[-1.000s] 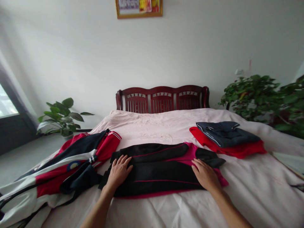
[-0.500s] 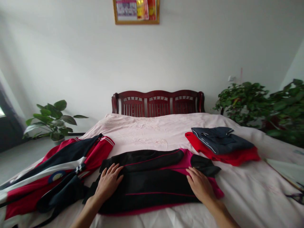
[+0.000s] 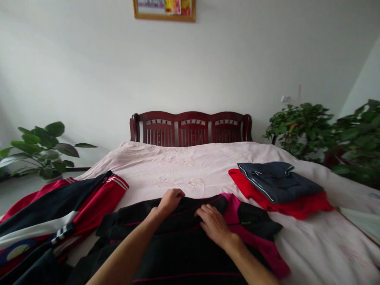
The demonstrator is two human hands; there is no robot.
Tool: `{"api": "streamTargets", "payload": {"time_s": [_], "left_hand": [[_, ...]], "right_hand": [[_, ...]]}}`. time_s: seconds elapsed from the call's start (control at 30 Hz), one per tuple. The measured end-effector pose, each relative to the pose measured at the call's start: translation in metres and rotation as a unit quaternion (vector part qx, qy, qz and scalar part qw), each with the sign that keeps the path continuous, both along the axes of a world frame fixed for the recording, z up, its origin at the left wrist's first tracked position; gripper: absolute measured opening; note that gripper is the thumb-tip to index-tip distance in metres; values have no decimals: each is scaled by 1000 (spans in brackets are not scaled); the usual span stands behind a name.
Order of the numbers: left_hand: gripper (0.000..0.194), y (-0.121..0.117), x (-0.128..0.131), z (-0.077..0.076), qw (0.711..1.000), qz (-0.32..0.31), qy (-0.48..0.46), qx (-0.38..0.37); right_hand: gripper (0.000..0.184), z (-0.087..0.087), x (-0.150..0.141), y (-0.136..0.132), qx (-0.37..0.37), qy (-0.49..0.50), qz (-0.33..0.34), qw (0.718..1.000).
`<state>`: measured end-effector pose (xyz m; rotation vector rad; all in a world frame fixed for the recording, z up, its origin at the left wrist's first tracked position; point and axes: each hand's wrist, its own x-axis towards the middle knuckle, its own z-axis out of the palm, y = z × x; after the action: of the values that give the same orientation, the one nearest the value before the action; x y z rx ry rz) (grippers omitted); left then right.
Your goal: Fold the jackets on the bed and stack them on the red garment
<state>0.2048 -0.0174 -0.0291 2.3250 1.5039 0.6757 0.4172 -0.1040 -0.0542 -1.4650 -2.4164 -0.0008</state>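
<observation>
our curled fingers (image 3: 205, 211), pinching unclear, lie over the black garment (image 3: 178, 247), its long axis parallel to the headboard (image 3: 192, 116), magenta end (image 3: 232, 208) rightward.

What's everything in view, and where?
Garment: one, black-and-pink, near middle
Striped clothing: at least one, red-navy-white, left
Upper folded clothing: count unclear, navy, right
Lower folded clothing: count unclear, red, underneath
Sheet: one, pink, beneath clothes
Headboard: one, maroon, far end
Picture: one, gold-framed, wall
Plants: several, green, both sides
Wall fitting: one, white, right
Flat object: one, pale, right edge
Left hand: one, garment's far edge
Right hand: one, on garment
</observation>
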Motion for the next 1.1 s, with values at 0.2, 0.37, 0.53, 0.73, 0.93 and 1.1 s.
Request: {"api": "streamTargets", "payload": {"time_s": [0.2, 0.37, 0.53, 0.73, 0.93, 1.1], "left_hand": [[25, 10, 10, -16, 996, -22, 78, -30], [33, 5, 18, -15, 995, -48, 85, -11], [33, 19, 33, -13, 993, -62, 97, -1], [14, 30, 44, -10, 979, -131, 157, 25], [19, 27, 44, -7, 959, -211, 177, 65], [17, 28, 49, -10, 945, -265, 184, 60]], "right_hand": [[29, -21, 17, -10, 28, 33, 29, 999], [29, -23, 18, -9, 27, 56, 46, 997], [24, -20, 16, -8, 15, 57, 64, 996], [23, -26, 17, -10, 29, 57, 13, 998], [15, -28, 17, -11, 55, 46, -27, 997], [14, -26, 17, -11, 55, 45, -26, 997]]}}
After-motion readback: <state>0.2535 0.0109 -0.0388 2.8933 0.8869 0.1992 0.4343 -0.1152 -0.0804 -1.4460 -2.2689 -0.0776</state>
